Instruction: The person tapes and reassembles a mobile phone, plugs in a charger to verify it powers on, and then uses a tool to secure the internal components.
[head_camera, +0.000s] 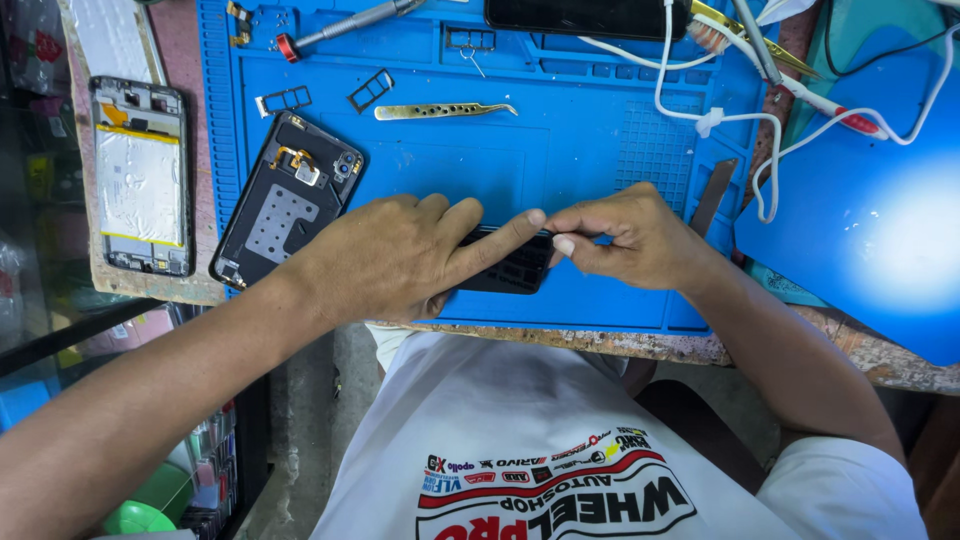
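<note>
My left hand (400, 255) lies over a small black phone part (510, 268) on the blue work mat (560, 150), its index finger stretched along the part's top edge. My right hand (625, 235) meets it from the right, thumb and fingertips pinching at the part's upper right corner. Most of the black part is hidden under both hands. A phone back cover (285, 200) with a camera cutout lies just left of my left hand.
Gold tweezers (445, 110), two SIM trays (325, 95), a screwdriver (345, 25) and a dark phone (585, 15) lie on the mat's far side. An opened phone frame with battery (140, 175) sits at left. White cables (740, 120) run at right.
</note>
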